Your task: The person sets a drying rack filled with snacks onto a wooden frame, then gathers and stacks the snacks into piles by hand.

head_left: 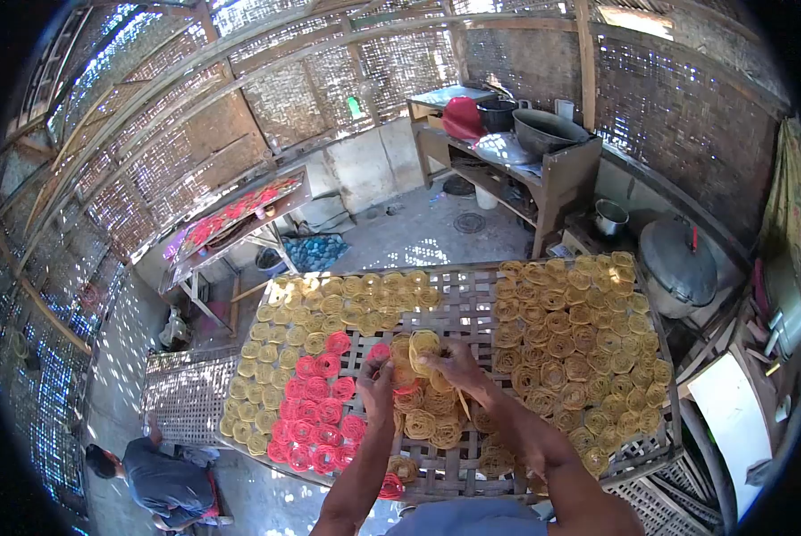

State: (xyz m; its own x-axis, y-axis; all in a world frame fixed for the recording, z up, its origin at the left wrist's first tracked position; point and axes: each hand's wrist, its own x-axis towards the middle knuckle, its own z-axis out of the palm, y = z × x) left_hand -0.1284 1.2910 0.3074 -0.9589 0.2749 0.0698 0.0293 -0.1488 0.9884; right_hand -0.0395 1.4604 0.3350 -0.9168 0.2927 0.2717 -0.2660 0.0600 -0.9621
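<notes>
The woven table [465, 308] is stretching out in front of the person, its far edge facing open floor [400, 237] and its near edge lying close to the body. Along the right edge, a lidded pot [679, 262] is sitting just beyond the slats, leaving little room there. Past the left edge, a 2nd woven rack [186, 393] is standing lower down, and another person [168, 482] is staying low near it.

On the table, a bare strip of slats is running back from the middle to the far edge, separating 2 yellow groups: the left yellow coils [257, 368] are filling the left and far-left side, while the right yellow coils [583, 339] are crowding the right side. Red coils [315, 389] are lying between the left group and the hands.

The right hand [455, 364] is pinching a yellow coil [424, 348], its fingers closing on the coil's right side, above the middle of the table. The left hand [378, 384] is hovering just beside it with curled fingers, near the red coils; whether it is gripping anything is not showing clearly.
</notes>
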